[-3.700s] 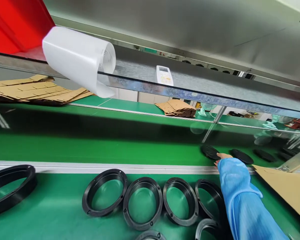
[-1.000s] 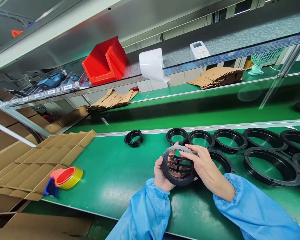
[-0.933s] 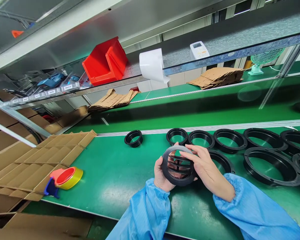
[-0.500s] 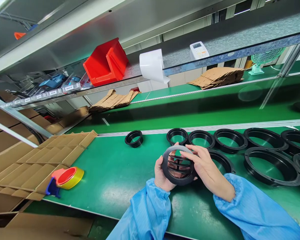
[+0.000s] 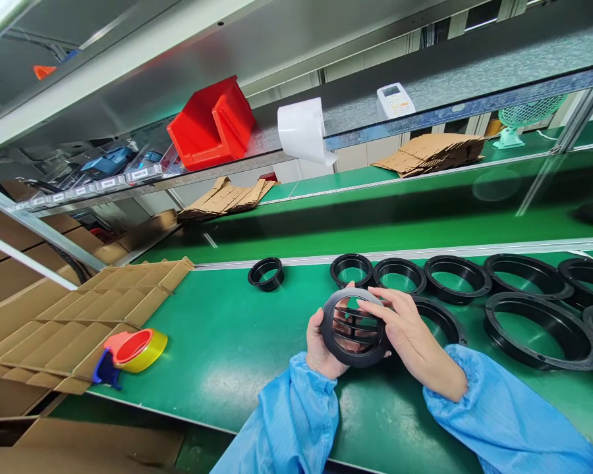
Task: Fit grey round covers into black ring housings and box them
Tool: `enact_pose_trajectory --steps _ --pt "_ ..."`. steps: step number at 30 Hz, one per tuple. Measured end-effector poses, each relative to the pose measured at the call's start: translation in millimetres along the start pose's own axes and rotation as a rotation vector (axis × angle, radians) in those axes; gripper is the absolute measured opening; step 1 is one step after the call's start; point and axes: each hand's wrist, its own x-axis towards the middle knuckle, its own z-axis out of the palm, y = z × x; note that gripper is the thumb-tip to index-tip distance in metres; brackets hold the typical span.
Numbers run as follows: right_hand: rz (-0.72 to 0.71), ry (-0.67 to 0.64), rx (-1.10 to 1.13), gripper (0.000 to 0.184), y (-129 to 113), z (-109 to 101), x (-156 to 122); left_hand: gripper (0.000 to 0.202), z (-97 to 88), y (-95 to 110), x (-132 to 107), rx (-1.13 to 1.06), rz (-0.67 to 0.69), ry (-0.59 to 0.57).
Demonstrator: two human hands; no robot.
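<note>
A round black air vent (image 5: 354, 329) with several crosswise slats is held up over the green bench, its face tilted towards me. My left hand (image 5: 321, 349) is closed round its left side and underside, thumb on the rim. My right hand (image 5: 408, 336) grips the right side, with its fingertips reaching over the top rim to the upper slats. Part of the right thumb and the back of the vent are hidden. Just behind my hands stand black rings (image 5: 399, 275), and a lone black ring (image 5: 266, 273) sits further left.
More black flanged rings (image 5: 543, 329) fill the bench's right side. At left lie a cardboard divider grid (image 5: 93, 316) and a yellow tape roll (image 5: 151, 352) on a dispenser. The shelf above holds a red bin (image 5: 210, 125), a white label roll (image 5: 301, 131) and a white remote (image 5: 395, 101).
Both hands keep their hold on the vent in nearly the same place. The whole view has shifted very slightly; nothing else has visibly moved.
</note>
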Motion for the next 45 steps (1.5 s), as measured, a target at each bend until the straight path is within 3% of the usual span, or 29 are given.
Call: enact_pose_trajectory --steps 10,17,23,26,30,33,35,37,40,42,45 --pt "0.007 -0.012 -0.008 0.044 1 0 0 0.096 -3.1 -2 1 -0.051 0.005 -0.032" --pt "-0.027 0.017 -0.06 0.049 2 2 -1 0.085 -3.1 -2 1 -0.061 0.028 0.024" --pt "-0.247 -0.043 -0.387 0.052 1 11 -1 0.062 -15.4 -10 8 -0.096 0.121 0.11" --pt "-0.21 -0.069 -0.404 0.069 -4 9 -1 0.064 -23.3 -18 6 -0.039 0.074 0.04" --pt "-0.085 -0.229 -0.339 0.102 -15 -2 -5 0.067 -27.5 -32 -2 0.103 -0.001 -0.069" --pt "0.021 -0.346 -0.291 0.114 -26 -13 -10 0.068 -17.6 -39 -5 0.239 -0.011 -0.12" --pt "0.061 -0.343 -0.292 0.115 -30 -24 -14 0.073 -6.6 -40 -4 0.301 -0.003 -0.122" --pt "0.111 -0.259 -0.361 0.106 -25 -38 -19 0.071 2.8 -38 0 0.373 0.01 -0.047" --pt "0.177 -0.128 -0.628 0.096 -2 -62 -28 0.061 6.6 -35 8 0.615 0.053 0.199" --pt "0.187 -0.127 -0.808 0.095 15 -73 -33 0.06 2.7 -36 12 0.759 0.034 0.312" --pt "0.171 -0.189 -0.925 0.093 28 -77 -38 0.064 -3.5 -44 16 0.727 -0.073 0.293"
